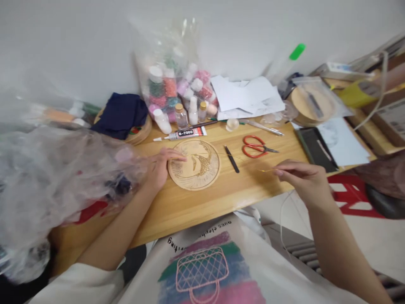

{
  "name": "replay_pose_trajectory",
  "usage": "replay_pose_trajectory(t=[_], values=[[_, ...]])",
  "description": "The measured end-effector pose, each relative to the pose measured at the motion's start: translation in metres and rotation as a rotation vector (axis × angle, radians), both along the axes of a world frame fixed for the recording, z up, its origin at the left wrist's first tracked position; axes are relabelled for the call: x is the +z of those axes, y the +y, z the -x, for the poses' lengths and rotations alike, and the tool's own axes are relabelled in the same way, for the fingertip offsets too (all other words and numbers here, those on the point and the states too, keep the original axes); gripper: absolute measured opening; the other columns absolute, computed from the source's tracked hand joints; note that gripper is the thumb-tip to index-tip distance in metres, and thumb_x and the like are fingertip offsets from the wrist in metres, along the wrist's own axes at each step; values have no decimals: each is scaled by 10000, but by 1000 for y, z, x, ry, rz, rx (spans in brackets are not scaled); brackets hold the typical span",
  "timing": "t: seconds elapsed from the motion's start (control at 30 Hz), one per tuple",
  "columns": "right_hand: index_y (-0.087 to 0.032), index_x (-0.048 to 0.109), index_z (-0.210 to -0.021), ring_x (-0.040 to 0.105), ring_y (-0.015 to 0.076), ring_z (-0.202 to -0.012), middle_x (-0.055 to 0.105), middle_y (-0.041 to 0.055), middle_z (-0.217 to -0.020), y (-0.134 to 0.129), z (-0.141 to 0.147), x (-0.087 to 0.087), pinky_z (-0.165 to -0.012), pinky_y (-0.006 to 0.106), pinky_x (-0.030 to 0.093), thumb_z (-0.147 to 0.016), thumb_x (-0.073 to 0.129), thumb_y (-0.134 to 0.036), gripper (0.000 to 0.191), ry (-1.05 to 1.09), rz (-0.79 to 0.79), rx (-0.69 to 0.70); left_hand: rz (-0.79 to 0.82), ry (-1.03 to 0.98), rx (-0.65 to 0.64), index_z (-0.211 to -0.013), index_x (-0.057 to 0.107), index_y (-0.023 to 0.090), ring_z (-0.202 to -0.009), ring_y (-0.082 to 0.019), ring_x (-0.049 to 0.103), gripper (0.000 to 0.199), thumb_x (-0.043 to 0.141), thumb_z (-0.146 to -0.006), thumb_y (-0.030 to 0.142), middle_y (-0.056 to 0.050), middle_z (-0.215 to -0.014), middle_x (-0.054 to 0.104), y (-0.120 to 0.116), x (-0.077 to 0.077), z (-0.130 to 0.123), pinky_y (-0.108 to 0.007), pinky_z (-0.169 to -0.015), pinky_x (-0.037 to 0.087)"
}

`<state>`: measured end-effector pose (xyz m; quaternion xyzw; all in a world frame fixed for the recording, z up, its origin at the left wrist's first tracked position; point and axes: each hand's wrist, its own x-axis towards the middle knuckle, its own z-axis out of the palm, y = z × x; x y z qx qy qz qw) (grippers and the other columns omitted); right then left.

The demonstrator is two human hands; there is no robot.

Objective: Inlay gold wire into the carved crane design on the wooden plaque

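Pale wood makes up the table (196, 211) beneath both hands, and its near edge runs close below the grip, so anything knocked toward the person could drop off. Well to the left of the grip, a heap of clear plastic (72, 169) crowds the left forearm; whether they touch is hard to tell, but a sideways sweep of the elbow could drag it across the work. The round wooden board (198, 175), with its dark bird-like design, lies flat to the left of the grip, under the fingertips of the left hand (160, 166). Those fingers lie nearly straight on its left side, and I cannot tell whether they pinch anything; if they only rest there lightly, a tug could slide or turn the board. The right hand (305, 179) is held out over the table, thumb and fingertips pinched narrowly on a golden thread (264, 170). Beyond and left of the grip are the glue tube (186, 134) and the red-handled scissors (263, 148), whose pointed blades face the right hand; a careless reach could prick it. Nearer the board lie black tweezers (232, 159), and a fine strand passing above them could snag on their tip. The thread itself, thinnest of all, could kink under a sharp pull or slip from so small a pinch.
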<state>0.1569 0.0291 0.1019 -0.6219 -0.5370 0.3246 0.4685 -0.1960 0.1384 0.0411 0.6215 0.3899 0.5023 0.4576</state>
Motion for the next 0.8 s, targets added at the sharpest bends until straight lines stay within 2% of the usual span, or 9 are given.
replay_pose_trajectory(t=[0.1, 0.27, 0.4, 0.57, 0.67, 0.8], values=[[-226, 763, -662, 629, 136, -569, 722, 26, -670, -1, 4, 3, -529, 281, 528, -671, 853, -371, 171, 48, 0, -11, -9, 0, -7, -710, 789, 289, -784, -211, 687, 632, 367, -964, 684, -35, -744, 753, 1, -2, 1, -391, -798, 516], [-253, 795, -697, 628, 127, -550, 751, 29, -698, -6, 9, 5, -521, 268, 545, -680, 859, -334, 105, 149, 18, 3, -26, 19, -6, -726, 790, 285, -809, -209, 691, 622, 360, -983, 653, -23, -743, 744, 1, -3, 3, -394, -820, 516], [-249, 800, -729, 622, 139, -533, 757, 42, -716, -7, 10, 4, -495, 294, 538, -676, 862, -411, 182, 206, 40, -8, -30, 24, -5, -727, 790, 284, -809, -207, 691, 613, 365, -986, 641, -21, -745, 745, 1, -3, 3, -392, -823, 517], [-283, 742, -697, 555, 138, -508, 675, 11, -642, -6, 9, 2, -459, 299, 472, -699, 815, -534, 262, 330, -29, -16, -33, 25, 8, -700, 785, 293, -788, -207, 685, 631, 366, -965, 683, -36, -724, 741, 1, -1, 1, -390, -814, 522], [-313, 687, -715, 571, 145, -612, 639, 7, -726, -3, 13, 3, -520, 292, 472, -812, 706, -544, 252, 363, -31, -1, -58, 41, -15, -717, 790, 302, -776, -216, 682, 603, 394, -948, 694, -43, -737, 745, 1, 3, -1, -396, -773, 529], [-325, 677, -860, 627, 191, -770, 646, 40, -800, 3, 26, 14, -704, 375, 548, -972, 420, -538, 352, 356, 30, -54, -91, 58, -45, -745, 792, 319, -744, -237, 679, 531, 482, -894, 724, -47, -751, 754, -1, 12, -3, -418, -714, 532]])
